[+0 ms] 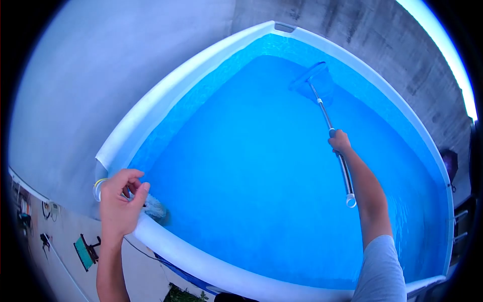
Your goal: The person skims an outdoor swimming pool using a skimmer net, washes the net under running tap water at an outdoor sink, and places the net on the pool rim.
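Observation:
My right hand [340, 142] is closed around the metal pole of a pool skimmer net [323, 111], held out over the pool. The blue mesh head [314, 83] lies at the water near the far corner. The pole's lower end, with a white ring [350, 201], hangs below my fist. My left hand [122, 199] is raised near the pool's left corner, fingers loosely curled and thumb apart, with nothing visible in it. Just behind it, a whitish, rough-textured thing [155, 209] sits at the pool's inner edge; I cannot tell what it is.
A pool with a white rim [201, 261] and blue water [251, 166] fills most of the view. Grey walls [352, 25] rise behind it. Outside, at lower left, are a green-topped stand [84, 253], a dark cable [143, 250] and plants [183, 294].

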